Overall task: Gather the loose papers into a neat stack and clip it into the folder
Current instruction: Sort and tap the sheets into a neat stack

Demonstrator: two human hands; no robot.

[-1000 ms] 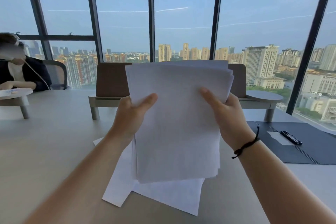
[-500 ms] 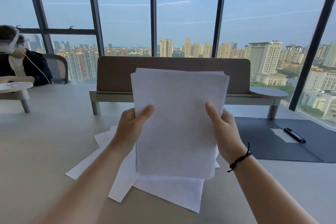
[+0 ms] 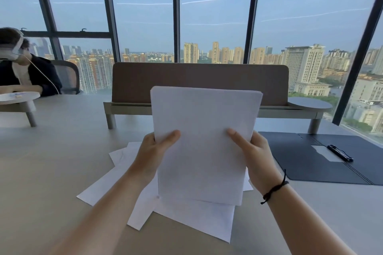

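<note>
Fingers [image 3: 238,137] of both hands pinch the stack [image 3: 204,143] upright by its sides, likely to square its edges; loose sheets [image 3: 196,219] remain on the desk [image 3: 51,161], folder [image 3: 300,157] open alongside

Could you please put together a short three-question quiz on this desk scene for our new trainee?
1. True or false: all the papers are already gathered in the stack.
2. Which hands grip the stack? A) left hand only B) right hand only C) both
3. Fill in: the open folder lies on the table to the person's ____.

Key
1. False: loose sheets still lie on the table under the held stack.
2. C: each hand holds one side edge, thumb on the front.
3. Right; a black clip rests on the folder.
</note>
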